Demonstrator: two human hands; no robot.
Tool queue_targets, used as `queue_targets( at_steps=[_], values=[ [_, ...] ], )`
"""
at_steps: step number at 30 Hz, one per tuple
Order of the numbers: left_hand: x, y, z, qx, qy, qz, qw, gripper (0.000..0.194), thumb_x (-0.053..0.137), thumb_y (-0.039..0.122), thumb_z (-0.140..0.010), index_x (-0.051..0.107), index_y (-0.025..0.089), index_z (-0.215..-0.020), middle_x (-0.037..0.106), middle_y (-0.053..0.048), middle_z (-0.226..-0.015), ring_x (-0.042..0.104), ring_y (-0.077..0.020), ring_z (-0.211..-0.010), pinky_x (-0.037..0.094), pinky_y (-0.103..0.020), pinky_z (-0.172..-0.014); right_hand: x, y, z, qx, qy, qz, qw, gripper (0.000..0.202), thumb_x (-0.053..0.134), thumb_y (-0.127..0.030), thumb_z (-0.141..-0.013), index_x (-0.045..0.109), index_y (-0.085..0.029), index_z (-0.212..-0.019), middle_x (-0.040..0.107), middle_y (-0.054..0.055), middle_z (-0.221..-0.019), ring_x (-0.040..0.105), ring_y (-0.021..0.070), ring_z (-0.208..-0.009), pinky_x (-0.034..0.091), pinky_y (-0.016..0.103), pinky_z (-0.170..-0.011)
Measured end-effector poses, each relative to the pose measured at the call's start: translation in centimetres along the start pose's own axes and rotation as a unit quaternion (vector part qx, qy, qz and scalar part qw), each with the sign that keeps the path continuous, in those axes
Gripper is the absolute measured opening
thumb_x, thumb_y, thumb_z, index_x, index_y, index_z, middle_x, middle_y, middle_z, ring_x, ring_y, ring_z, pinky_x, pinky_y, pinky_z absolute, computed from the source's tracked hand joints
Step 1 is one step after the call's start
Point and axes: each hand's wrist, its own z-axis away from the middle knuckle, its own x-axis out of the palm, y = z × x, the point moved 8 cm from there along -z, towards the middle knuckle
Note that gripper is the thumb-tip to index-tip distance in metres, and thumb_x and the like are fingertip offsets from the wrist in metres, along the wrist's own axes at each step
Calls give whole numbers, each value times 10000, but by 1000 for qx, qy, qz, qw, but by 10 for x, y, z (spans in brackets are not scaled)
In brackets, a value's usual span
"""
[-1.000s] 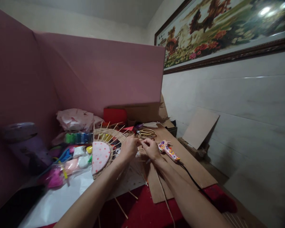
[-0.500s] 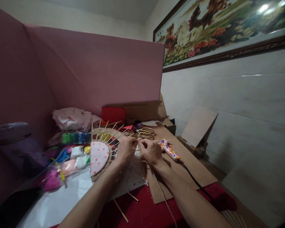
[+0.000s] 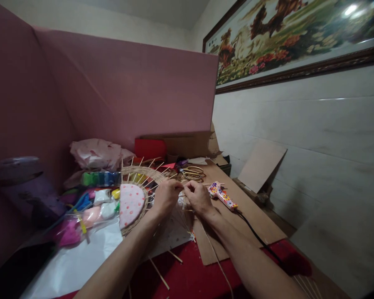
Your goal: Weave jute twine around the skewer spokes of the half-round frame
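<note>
A half-round woven twine piece [image 3: 148,172] with thin sticks fanning out of it lies in front of me. At its flat side sits a white half-disc [image 3: 131,204] with pink-red dots. My left hand [image 3: 166,198] is closed in a pinch at the right part of the weave; what its fingertips grip is hidden. Almost touching it, my right hand [image 3: 199,200] is also pinched closed, on a strand of twine [image 3: 214,254] that trails below toward the table's front edge.
A flower-patterned glue gun [image 3: 222,196] with a black cord rests on a cardboard sheet [image 3: 252,220], right of my hands. Gold-handled scissors [image 3: 193,171] lie behind them. Bagged coloured clay [image 3: 101,211] is on the left. Loose sticks [image 3: 158,273] lie on the red cloth [image 3: 187,276].
Both hands stay pinched close together over the weave, with only a slight shift of the fingers. The whole view has moved very slightly.
</note>
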Motion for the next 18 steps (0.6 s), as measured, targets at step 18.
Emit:
queue_targets(
  at_steps=[18],
  values=[
    [6, 5, -2, -22, 26, 28, 999, 255, 491, 72, -658, 710, 186, -724, 615, -48, -742, 545, -149, -714, 387, -246, -674, -6, -9, 3, -41, 80, 135, 987, 139, 461, -169, -790, 571, -184, -706, 606, 26, -643, 522, 145, -594, 279, 245, -558]
  ],
)
